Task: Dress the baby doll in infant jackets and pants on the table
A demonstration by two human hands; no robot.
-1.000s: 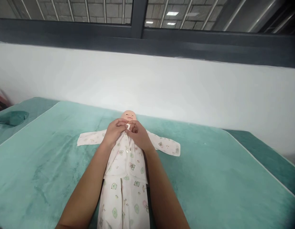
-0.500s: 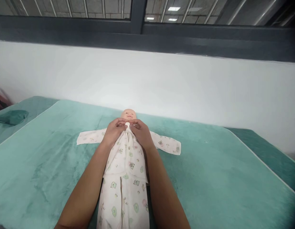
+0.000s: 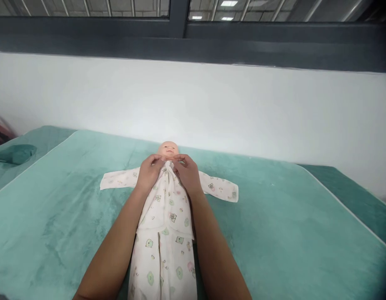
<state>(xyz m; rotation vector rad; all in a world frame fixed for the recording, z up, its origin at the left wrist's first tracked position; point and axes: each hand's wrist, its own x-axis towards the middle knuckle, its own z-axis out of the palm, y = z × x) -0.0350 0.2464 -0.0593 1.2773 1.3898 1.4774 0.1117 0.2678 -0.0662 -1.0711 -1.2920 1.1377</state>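
A baby doll (image 3: 168, 149) lies on its back, head toward the wall, dressed in a white baby shirt (image 3: 161, 208) printed with green and pink animals. Matching baby trousers (image 3: 170, 266) cover its lower part. Both shirt sleeves are spread out flat to the sides. At the left of the neckline, my left hand (image 3: 149, 171) pinches the shirt's collar between thumb and fingers. My right hand (image 3: 187, 171) is at the collar's other side, fingers bent onto the cloth below the doll's chin. The gathered front edges meet between the hands; the fastening itself is too small to make out.
A green plush cover (image 3: 274, 225) with a pale seam spreads under the doll. Behind it stands a white wall (image 3: 211, 108) below a dark window frame (image 3: 180, 29) with bars outside. A red and black item (image 3: 1, 134) shows at the far left edge.
My hands have moved slightly apart at the collar, the right one shifting a little to the right. The doll and its clothes lie almost as before; the view has tilted slightly down.
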